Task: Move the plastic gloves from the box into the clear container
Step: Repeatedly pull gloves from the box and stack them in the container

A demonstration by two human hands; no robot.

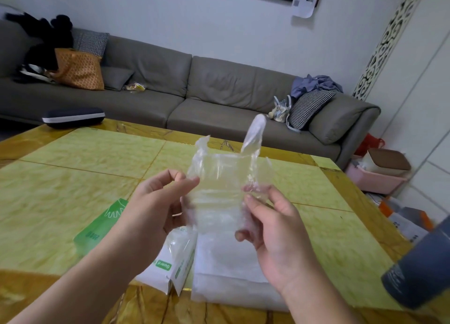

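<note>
A thin clear plastic glove [219,177] is stretched between both hands above the table, one of its fingers sticking up. My left hand [158,202] pinches the glove's left edge between thumb and fingers. My right hand [270,221] grips the right edge, fingers curled round the film. Below the hands lies the white glove box [170,262] with green print, a bit of plastic poking from its open top. Right of the box sits the clear container [226,275], flat and translucent, near the table's front edge.
A green glove packet [102,223] lies left of the box on the yellow-green table [73,177]. A dark grey cylinder [421,267] stands at the right edge. A dark case [73,117] rests at the table's far left corner. A grey sofa [219,85] runs behind.
</note>
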